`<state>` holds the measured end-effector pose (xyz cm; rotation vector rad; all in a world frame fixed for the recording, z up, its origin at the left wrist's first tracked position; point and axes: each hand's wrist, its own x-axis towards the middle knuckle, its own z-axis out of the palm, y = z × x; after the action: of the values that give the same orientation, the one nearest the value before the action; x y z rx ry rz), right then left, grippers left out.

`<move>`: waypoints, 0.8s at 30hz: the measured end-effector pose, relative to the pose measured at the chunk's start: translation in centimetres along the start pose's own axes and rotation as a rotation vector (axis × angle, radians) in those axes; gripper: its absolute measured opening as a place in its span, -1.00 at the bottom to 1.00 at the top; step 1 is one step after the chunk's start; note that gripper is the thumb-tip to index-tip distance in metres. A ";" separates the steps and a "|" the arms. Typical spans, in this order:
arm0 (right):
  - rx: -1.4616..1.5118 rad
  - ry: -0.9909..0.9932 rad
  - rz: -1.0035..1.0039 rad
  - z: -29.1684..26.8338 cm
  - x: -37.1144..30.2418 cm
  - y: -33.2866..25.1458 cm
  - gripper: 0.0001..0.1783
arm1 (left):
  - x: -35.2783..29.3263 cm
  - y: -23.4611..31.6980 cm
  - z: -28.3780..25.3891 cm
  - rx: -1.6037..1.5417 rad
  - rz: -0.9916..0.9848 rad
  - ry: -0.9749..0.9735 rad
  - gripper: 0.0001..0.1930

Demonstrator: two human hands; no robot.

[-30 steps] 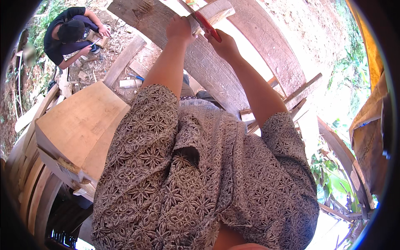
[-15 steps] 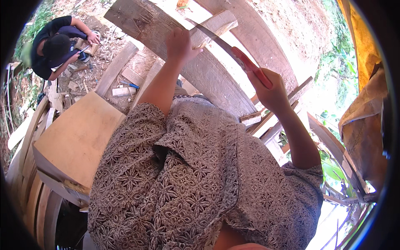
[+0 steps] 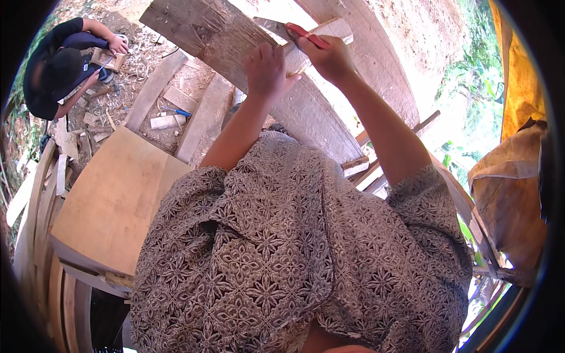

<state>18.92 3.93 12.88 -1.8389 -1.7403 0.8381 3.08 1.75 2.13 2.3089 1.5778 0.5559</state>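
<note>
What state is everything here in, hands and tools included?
Saw: held, blade bare
Right hand: closed around the saw
Left hand: by the block, fingers bent, grip unclear
Block: partly hidden behind the hands
Plank: rough, unpainted
Blue tool: lying among scraps
Tarp: hanging, creased
Other person: crouching

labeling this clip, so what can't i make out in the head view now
All in the head view:
- Left end of the short wood piece: covered by the left hand.
- Grip of the red saw handle: mostly inside the right hand.
- Co-worker's thin tool: too small to identify.
- Person's legs: mostly behind the patterned shirt.
</note>
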 end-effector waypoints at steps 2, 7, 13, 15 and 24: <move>-0.105 0.025 0.140 3.3 3.3 1.1 -0.58 | 0.3 0.2 -0.2 -0.006 0.003 -0.028 -0.28; 0.037 0.102 -0.008 6.4 4.1 2.7 -0.58 | 1.4 -1.4 -1.1 0.103 -0.006 0.002 -0.28; 0.086 0.021 0.119 8.9 5.5 2.5 -0.51 | 3.6 -2.7 -2.0 0.309 -0.135 -0.222 -0.37; 0.115 0.001 0.115 9.9 5.3 2.6 -0.48 | 4.1 -3.6 -1.9 0.321 -0.146 -0.259 -0.39; 0.101 -0.148 0.136 10.8 7.0 0.8 -0.50 | 5.2 -8.2 -1.1 0.323 -0.145 -0.321 -0.27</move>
<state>11.89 10.04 3.93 -1.8859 -1.6398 1.1217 -2.48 9.57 0.26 2.3262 1.7533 -0.1111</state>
